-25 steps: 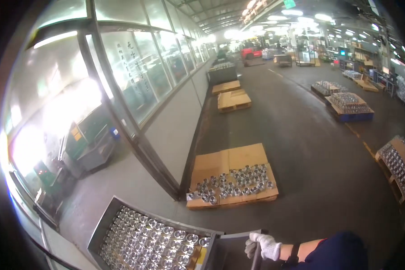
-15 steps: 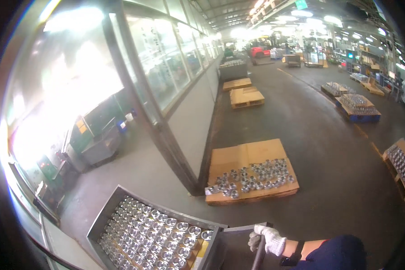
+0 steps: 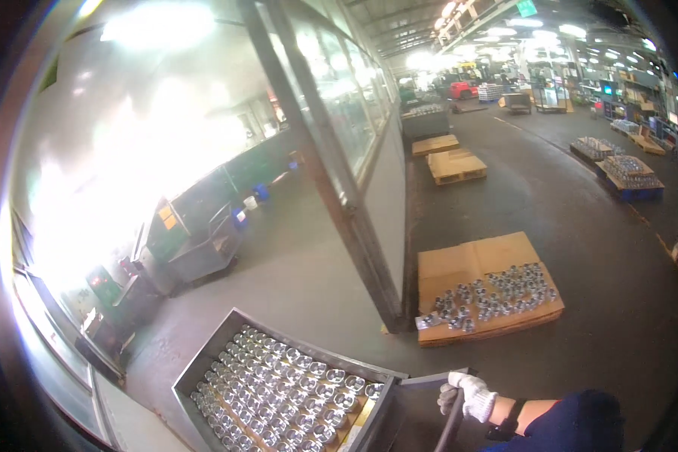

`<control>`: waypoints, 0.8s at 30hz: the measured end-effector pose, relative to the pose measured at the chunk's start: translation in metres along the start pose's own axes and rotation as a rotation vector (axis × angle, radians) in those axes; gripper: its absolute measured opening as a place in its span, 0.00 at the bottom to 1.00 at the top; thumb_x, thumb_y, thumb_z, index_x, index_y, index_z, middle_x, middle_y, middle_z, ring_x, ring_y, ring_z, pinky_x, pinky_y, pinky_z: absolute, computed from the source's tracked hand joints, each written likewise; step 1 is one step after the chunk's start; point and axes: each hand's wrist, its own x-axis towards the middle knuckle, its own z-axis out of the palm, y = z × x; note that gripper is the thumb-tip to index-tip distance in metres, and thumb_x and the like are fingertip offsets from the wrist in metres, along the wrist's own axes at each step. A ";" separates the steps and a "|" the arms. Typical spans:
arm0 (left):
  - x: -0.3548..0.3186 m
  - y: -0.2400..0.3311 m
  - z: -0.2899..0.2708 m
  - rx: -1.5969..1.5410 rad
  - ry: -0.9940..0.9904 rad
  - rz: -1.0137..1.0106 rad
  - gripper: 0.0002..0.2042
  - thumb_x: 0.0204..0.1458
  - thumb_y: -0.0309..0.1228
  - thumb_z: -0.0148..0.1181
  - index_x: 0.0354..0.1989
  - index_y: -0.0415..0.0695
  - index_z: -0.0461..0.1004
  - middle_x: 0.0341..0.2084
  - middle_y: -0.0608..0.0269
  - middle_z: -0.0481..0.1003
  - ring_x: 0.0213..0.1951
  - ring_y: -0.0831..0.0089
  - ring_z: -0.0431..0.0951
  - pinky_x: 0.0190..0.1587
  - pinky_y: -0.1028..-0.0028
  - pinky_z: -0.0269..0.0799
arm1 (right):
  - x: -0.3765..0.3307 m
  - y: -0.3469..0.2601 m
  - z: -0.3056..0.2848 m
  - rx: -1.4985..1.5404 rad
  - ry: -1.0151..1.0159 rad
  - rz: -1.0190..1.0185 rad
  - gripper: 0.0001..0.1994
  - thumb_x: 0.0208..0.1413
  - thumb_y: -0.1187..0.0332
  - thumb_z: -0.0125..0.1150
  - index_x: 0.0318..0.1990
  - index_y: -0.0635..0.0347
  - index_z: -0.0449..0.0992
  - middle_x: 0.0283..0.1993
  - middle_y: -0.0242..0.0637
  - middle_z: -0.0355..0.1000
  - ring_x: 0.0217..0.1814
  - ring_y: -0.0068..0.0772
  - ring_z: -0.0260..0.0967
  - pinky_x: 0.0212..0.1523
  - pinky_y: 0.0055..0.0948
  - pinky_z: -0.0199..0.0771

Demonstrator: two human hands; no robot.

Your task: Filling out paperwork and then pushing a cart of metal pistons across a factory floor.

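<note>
My right hand (image 3: 468, 395), in a white knitted glove, is closed round the dark bar handle (image 3: 450, 426) of a grey metal cart. A dark band circles the wrist, and the sleeve is dark blue. The cart's deep tray (image 3: 197, 367) spreads to the left of the hand. Rows of shiny, cup-shaped metal parts (image 3: 306, 383) stand inside it, with brown and yellow sheet showing between and beside them. My left hand is out of view.
A steel door post (image 3: 354, 226) rises ahead, beside a glazed partition wall. Right of it, a cardboard-covered pallet (image 3: 452, 264) carries loose metal parts. Farther off are bare pallets (image 3: 456, 166), loaded pallets (image 3: 631, 178) and a red vehicle (image 3: 463, 90). Machinery (image 3: 196, 256) stands at the left.
The view has turned left, so the post and pallets sit farther right, and more of the left-hand room shows. My right hand keeps its grip on the handle.
</note>
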 end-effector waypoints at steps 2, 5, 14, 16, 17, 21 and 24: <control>0.030 -0.001 0.012 -0.012 0.010 0.007 0.11 0.43 0.39 0.47 0.21 0.44 0.69 0.18 0.63 0.71 0.22 0.68 0.71 0.28 0.67 0.69 | 0.028 0.011 0.003 0.135 -0.139 0.064 0.13 0.51 0.66 0.48 0.17 0.54 0.57 0.12 0.29 0.52 0.16 0.29 0.50 0.25 0.34 0.58; 0.077 -0.004 0.045 -0.007 0.002 0.000 0.11 0.43 0.39 0.47 0.21 0.44 0.69 0.19 0.63 0.71 0.23 0.68 0.71 0.28 0.67 0.70 | 0.060 0.033 0.034 0.204 -0.168 0.132 0.13 0.53 0.63 0.47 0.23 0.63 0.62 0.13 0.37 0.59 0.16 0.36 0.56 0.24 0.40 0.63; 0.176 0.048 0.096 0.069 0.082 0.031 0.12 0.43 0.39 0.46 0.21 0.44 0.69 0.19 0.62 0.71 0.23 0.67 0.72 0.28 0.67 0.70 | 0.152 0.089 0.168 0.022 -0.011 0.069 0.15 0.53 0.61 0.48 0.22 0.63 0.64 0.15 0.40 0.61 0.21 0.41 0.61 0.28 0.41 0.66; 0.198 0.063 0.102 0.072 0.093 0.050 0.12 0.43 0.39 0.46 0.21 0.44 0.69 0.20 0.62 0.71 0.23 0.67 0.72 0.28 0.66 0.70 | 0.195 0.107 0.175 0.084 -0.033 0.083 0.15 0.54 0.60 0.47 0.20 0.61 0.63 0.13 0.37 0.60 0.20 0.38 0.58 0.27 0.39 0.65; 0.212 0.072 0.104 0.066 0.104 0.066 0.12 0.43 0.39 0.46 0.21 0.44 0.69 0.20 0.62 0.71 0.23 0.67 0.72 0.28 0.66 0.70 | 0.198 0.113 0.198 0.043 -0.036 0.071 0.16 0.54 0.59 0.46 0.19 0.58 0.61 0.12 0.35 0.58 0.19 0.36 0.56 0.27 0.37 0.63; 0.263 0.099 0.116 0.070 0.123 0.098 0.12 0.43 0.39 0.46 0.21 0.44 0.70 0.20 0.62 0.72 0.24 0.66 0.72 0.29 0.66 0.70 | 0.214 0.131 0.263 -0.013 -0.030 0.010 0.17 0.54 0.58 0.48 0.18 0.57 0.61 0.12 0.35 0.58 0.18 0.36 0.57 0.25 0.35 0.63; 0.281 0.118 0.112 0.136 0.144 0.098 0.12 0.43 0.39 0.46 0.21 0.44 0.70 0.20 0.61 0.72 0.24 0.66 0.72 0.29 0.66 0.70 | 0.242 0.130 0.277 0.002 -0.156 -0.092 0.15 0.53 0.57 0.49 0.20 0.55 0.63 0.13 0.33 0.60 0.18 0.33 0.60 0.25 0.35 0.65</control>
